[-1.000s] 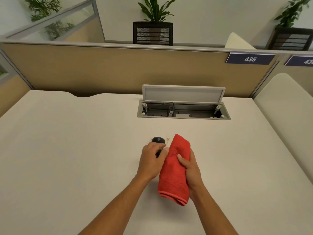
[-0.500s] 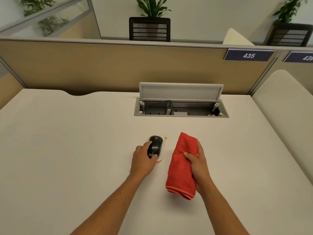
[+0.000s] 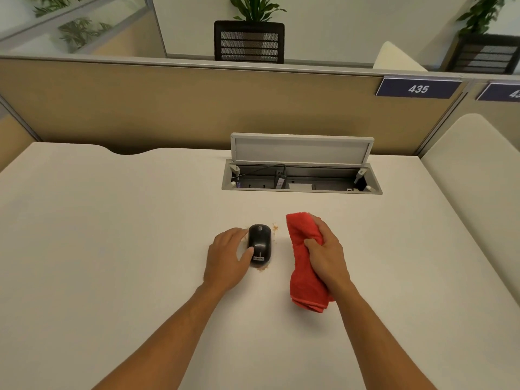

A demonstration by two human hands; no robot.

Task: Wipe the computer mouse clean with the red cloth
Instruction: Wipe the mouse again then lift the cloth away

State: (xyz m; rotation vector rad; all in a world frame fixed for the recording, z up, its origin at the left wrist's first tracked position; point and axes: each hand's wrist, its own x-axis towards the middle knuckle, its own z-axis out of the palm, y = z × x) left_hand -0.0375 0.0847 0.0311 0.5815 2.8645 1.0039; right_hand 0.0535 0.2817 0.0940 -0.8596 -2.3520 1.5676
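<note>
A black computer mouse lies on the white desk near the middle, with brown crumbs scattered by its front right and rear. My left hand lies flat to its left, thumb tip touching the mouse's rear left side and fingers stretched along its left edge. The red cloth, folded long, rests on the desk to the right of the mouse. My right hand grips it round the middle, bunching it. Cloth and mouse are apart.
An open cable box with its lid raised is set into the desk behind the mouse. A tan partition closes off the back, and a second white desk adjoins on the right.
My two hands have drawn apart: the right one pulled the cloth to the right off the mouse and bunched it. The left hand slid off the mouse's top to its left side.
</note>
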